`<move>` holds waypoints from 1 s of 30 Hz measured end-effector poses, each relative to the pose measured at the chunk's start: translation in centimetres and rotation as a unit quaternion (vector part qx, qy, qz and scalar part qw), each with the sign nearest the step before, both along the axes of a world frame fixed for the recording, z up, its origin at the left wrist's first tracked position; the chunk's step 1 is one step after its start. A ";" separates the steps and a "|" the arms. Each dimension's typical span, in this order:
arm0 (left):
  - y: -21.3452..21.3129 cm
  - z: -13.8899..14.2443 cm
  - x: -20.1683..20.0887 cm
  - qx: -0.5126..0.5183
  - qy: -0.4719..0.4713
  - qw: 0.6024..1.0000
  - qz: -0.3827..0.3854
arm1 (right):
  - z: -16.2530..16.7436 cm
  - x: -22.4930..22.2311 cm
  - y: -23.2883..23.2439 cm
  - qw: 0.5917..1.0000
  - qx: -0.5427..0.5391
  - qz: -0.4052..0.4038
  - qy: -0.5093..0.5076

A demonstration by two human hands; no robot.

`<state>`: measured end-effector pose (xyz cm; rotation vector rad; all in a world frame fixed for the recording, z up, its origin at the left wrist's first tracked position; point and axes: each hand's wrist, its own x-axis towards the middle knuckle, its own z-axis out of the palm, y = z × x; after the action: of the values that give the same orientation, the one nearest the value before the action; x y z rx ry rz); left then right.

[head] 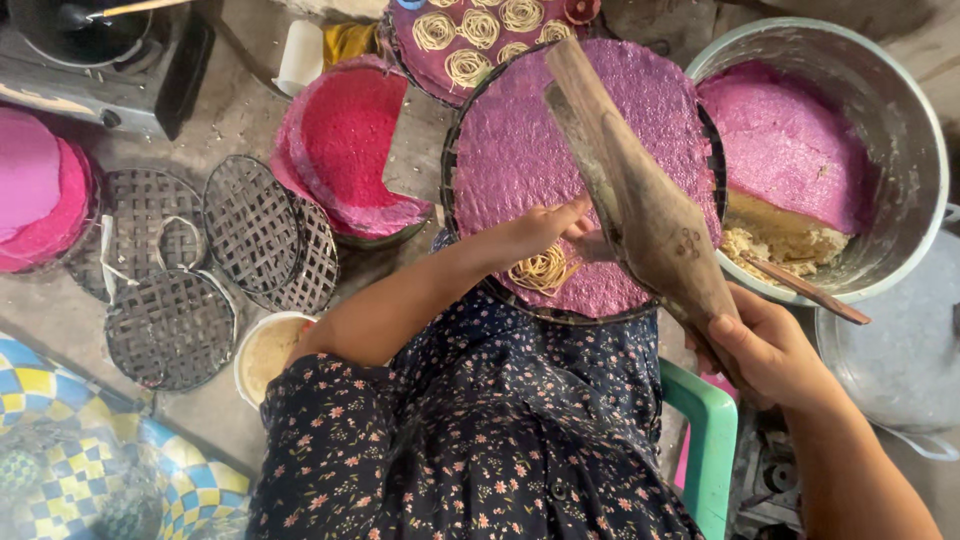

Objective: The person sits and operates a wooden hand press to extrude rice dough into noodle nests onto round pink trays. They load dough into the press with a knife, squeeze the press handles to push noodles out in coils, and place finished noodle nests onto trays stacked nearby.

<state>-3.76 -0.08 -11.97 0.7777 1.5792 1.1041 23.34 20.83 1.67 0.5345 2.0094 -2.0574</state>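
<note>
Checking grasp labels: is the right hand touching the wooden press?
Touching. The head view shows the right hand wrapped around the lower end of the wooden press, fingers curled over it with no gap.

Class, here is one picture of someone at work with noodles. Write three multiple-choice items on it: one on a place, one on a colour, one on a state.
1. Where does the noodle nest lie?
A on the purple mat
B in the metal tub
C on the floor

2. What colour is the stool?
A red
B green
C black

3. The right hand is
A empty
B flat on the mat
C closed around the wooden press

Answers: 1 A, the nest sits on the mat by the left hand; 2 B, its edge shows green; 3 C, fingers wrap the handle.
</note>
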 end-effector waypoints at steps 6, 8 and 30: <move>-2.8 3.0 0.2 0.019 0.215 0.973 0.084 | 0.6 -0.6 0.1 0.997 0.051 -0.049 0.013; -4.5 2.9 0.3 0.071 0.334 0.938 0.066 | 1.3 -0.7 0.1 0.997 0.039 -0.055 0.029; -5.5 12.7 -15.0 0.599 -0.419 0.661 0.170 | 2.2 -12.3 -3.4 0.994 0.001 0.055 -0.094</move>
<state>-18.71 -5.61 0.72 0.5579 0.0028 2.3869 11.09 17.47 3.90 0.5805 1.8895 -1.8654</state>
